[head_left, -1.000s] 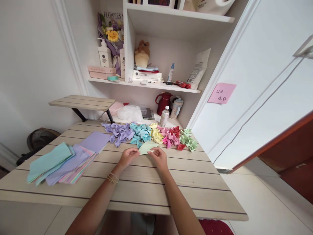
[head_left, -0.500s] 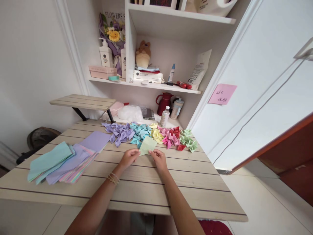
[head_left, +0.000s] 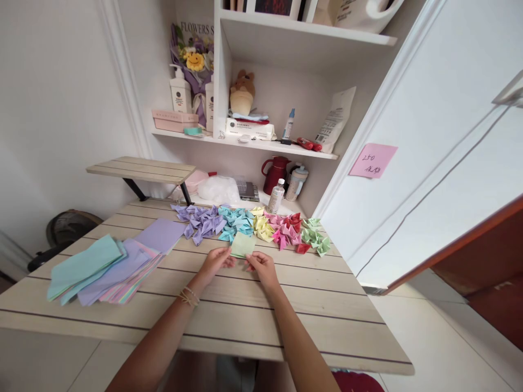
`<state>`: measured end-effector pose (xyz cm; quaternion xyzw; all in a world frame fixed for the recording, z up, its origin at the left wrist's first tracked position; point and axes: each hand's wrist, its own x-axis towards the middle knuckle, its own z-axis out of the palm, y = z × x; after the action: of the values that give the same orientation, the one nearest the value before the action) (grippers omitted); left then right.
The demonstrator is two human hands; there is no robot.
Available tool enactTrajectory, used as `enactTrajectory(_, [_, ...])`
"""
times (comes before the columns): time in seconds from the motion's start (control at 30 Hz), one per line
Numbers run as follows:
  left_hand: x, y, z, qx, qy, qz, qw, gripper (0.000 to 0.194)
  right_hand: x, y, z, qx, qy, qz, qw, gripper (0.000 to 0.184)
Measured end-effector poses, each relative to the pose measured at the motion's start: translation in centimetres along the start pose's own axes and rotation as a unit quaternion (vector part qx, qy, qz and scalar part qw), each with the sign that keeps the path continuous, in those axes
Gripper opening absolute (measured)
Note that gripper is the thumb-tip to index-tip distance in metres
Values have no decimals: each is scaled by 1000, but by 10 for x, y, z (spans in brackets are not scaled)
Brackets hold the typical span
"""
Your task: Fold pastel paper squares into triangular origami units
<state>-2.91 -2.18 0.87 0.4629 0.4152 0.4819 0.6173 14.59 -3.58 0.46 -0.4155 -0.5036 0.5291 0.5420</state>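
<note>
Between my two hands is a pale green sheet of origami paper (head_left: 243,244), raised a little over the wooden table (head_left: 229,305). My left hand (head_left: 217,258) pinches its left edge between thumb and fingers. At the lower right corner, my right hand (head_left: 262,265) grips it the same way. Just beyond the paper lies a row of folded paper pieces sorted by colour: purple (head_left: 202,222), blue (head_left: 236,222), yellow (head_left: 262,226), pink (head_left: 284,228) and green (head_left: 316,238), with some red ones (head_left: 303,248) among the pink.
Stacks of coloured paper (head_left: 87,267) lie on the table's left side, by a small raised wooden shelf (head_left: 143,169). Behind the folded pieces stand a clear bottle (head_left: 276,196), a red jug (head_left: 276,174) and a light tumbler (head_left: 297,183). Shelves rise above them.
The green paper has come down and turned from a tilted diamond to a squarer position, looking smaller. Both hands still hold it. The camera view has shifted slightly.
</note>
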Motion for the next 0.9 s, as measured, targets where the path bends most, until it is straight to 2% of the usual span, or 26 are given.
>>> enactTrajectory(0.1, [0, -1, 0, 21, 5, 2, 1000, 35, 1, 1, -2, 4, 28, 7, 1000, 39])
enactTrajectory(0.3, [1, 0, -2, -46, -10, -11, 999, 44, -2, -1, 0, 43, -27, 40, 998, 39])
enactTrajectory(0.43, [0, 2, -3, -63, -23, -15, 998, 55, -1, 3, 1, 13, -20, 30, 999, 33])
enactTrajectory(0.57, [-4, 4, 0, -33, -64, -10, 997, 52, 1, 5, -1, -29, -1, 11, 1000, 30])
enactTrajectory(0.67, [-6, 7, 2, -12, -70, 23, 997, 55, -1, 1, -5, -27, -50, 1, 998, 26])
enactTrajectory(0.77, [-5, 8, 0, -5, -54, 23, 998, 51, -3, -3, -8, -53, -112, -23, 992, 35])
enactTrajectory(0.83, [-4, 7, -2, -7, -47, 12, 999, 48, -4, -6, -9, -89, -125, -52, 987, 38])
enactTrajectory(0.9, [-3, 6, -4, -10, -43, 4, 999, 46, -4, -7, -9, -127, -119, -81, 981, 32])
